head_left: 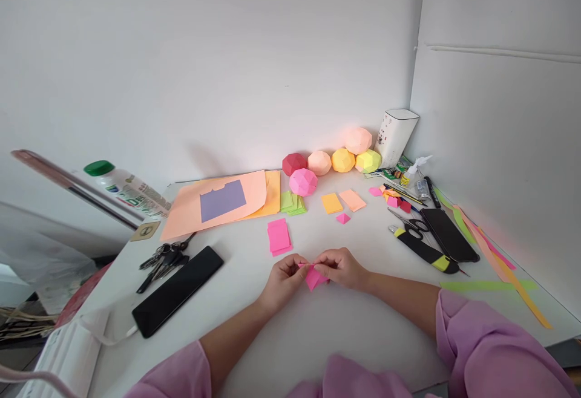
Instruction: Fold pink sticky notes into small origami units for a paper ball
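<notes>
Between my two hands, near the front middle of the white table, is a partly folded piece of pink paper (314, 278). My left hand (287, 275) pinches its left corner between thumb and fingers. On the other side, my right hand (341, 267) grips the upper right part, with the thumb pressed on the paper. A stack of pink paper pieces (279, 236) lies just beyond my left hand. Farther out sits a small folded pink paper piece (343, 218). Orange slips (332, 203) and peach slips (353, 199) lie behind it, and green slips (293, 202) to the left.
Several faceted paper balls (303, 181) line the wall beside a white container (396, 138). At right are scissors (411, 222), a utility knife (424, 250), a black phone (449, 234) and paper strips (494, 253). Keys (166, 260), a black power-bank-like slab (178, 291) and peach sheets (181, 210) are left.
</notes>
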{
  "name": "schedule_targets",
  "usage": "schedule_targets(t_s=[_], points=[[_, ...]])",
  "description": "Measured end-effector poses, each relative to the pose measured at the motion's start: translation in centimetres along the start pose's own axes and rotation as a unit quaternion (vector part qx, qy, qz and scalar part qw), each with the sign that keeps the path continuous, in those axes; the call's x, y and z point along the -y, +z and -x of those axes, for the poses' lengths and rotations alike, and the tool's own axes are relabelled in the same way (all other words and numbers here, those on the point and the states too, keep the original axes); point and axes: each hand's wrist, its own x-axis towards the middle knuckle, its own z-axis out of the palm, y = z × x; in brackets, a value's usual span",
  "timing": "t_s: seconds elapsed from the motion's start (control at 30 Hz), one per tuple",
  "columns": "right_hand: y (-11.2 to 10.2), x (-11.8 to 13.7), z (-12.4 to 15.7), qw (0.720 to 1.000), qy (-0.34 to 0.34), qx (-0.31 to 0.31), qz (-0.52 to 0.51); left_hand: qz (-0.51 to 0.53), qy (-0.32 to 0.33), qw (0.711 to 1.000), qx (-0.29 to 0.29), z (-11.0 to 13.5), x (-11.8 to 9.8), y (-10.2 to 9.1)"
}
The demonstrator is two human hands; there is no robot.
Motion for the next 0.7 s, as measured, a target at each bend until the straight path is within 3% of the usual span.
schedule_targets(t_s=[0.7], points=[[-0.05, -0.04, -0.09, 1.0, 0.002, 0.008, 0.011, -0.009, -0.005, 1.0, 0.006, 0.11, -0.18, -0.06]])
